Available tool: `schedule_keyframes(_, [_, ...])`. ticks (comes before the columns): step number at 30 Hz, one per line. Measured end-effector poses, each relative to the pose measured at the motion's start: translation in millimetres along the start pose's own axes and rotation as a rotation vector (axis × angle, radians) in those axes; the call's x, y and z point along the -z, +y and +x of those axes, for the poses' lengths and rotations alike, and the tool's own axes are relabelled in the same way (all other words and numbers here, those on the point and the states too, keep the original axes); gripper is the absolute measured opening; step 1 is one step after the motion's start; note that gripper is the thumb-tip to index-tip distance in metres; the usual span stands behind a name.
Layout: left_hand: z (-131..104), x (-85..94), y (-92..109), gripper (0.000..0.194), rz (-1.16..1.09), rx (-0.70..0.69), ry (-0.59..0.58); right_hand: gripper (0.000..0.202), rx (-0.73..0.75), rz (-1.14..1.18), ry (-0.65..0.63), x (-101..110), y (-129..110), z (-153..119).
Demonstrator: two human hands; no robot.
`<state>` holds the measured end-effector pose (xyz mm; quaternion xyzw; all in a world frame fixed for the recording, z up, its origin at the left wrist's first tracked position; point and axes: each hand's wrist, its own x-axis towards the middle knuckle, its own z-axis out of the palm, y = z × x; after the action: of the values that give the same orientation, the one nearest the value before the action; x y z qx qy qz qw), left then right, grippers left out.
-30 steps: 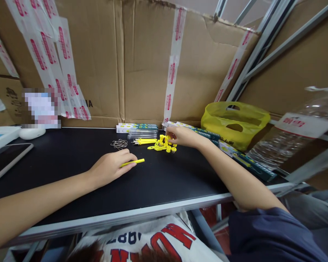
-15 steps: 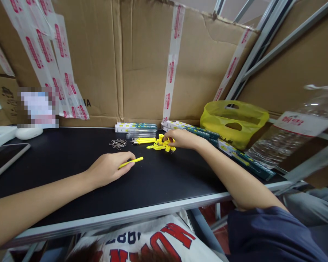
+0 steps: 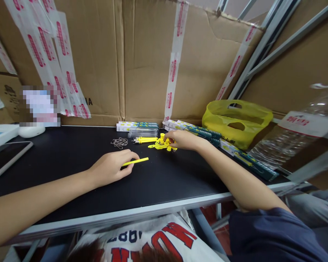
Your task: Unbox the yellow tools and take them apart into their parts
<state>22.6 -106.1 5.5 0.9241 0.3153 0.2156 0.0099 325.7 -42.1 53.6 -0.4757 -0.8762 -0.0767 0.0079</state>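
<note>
A thin yellow stick is pinched between the thumb and fingers of my left hand, over the black tabletop. My right hand reaches into a pile of small yellow plastic parts, its fingers bent down and pressed together; what they hold is hidden. Left of the pile lie several yellow rods with metal ends. Farther left is a tangle of bent metal wires. Clear plastic tubes rest just behind the rods.
Printed narrow boxes stand along the back, with more boxes at the right. Beyond them are a yellow plastic bag and a large clear bottle. A phone lies at the left. A metal edge borders the table's front.
The yellow stick has turned slightly flatter and shifted a little right with my left hand. My right hand remains at the yellow pile. The whole view has shifted slightly.
</note>
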Motion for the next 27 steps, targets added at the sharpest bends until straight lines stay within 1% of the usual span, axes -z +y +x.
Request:
schedule_keyframes(3, [1,-1.3,-1,0.027,-0.004,-0.020,0.002,0.031,0.004,0.000,0.021,3,1,0])
schedule_keyframes(5, [1,-2.6,-3,0.028,0.003,-0.026,0.006,0.027,0.014,0.000,0.092,5,0,0])
schedule_keyframes(7, [1,-3.6,-4,0.029,0.003,-0.035,0.009,0.020,0.045,0.050,0.192,9,-7,0])
schedule_keyframes(9, [1,-4.0,-4,0.030,-0.006,-0.042,0.005,0.020,0.122,0.193,0.256,11,-23,-2])
schedule_keyframes(11, [1,-3.5,-3,0.029,-0.020,-0.051,-0.003,0.028,0.254,0.392,0.240,10,-44,-6])
schedule_keyframes(12, [1,-3.1,-3,0.030,-0.027,-0.055,-0.003,0.030,0.334,0.467,0.201,9,-56,-9])
schedule_keyframes(14, [1,-2.2,-2,0.030,-0.042,-0.066,-0.001,0.030,0.454,0.517,0.111,4,-76,-14])
schedule_keyframes(15, [1,-1.9,-1,0.030,-0.051,-0.070,0.000,0.029,0.480,0.516,0.088,2,-83,-16])
schedule_keyframes(17, [1,-1.3,-1,0.029,-0.067,-0.066,0.000,0.027,0.485,0.500,0.082,-3,-91,-17])
schedule_keyframes(19, [1,-0.9,-1,0.029,-0.084,-0.041,0.007,0.025,0.462,0.494,0.100,-5,-89,-16])
schedule_keyframes(21, [1,-0.7,-1,0.029,-0.104,0.006,0.029,0.024,0.427,0.504,0.127,-5,-81,-12])
schedule_keyframes(25, [3,-0.8,-3,0.028,-0.159,0.137,0.064,0.029,0.330,0.575,0.205,0,-60,-6])
schedule_keyframes(27, [4,-1.4,-4,0.027,-0.193,0.172,0.064,0.032,0.299,0.619,0.220,3,-54,-5])
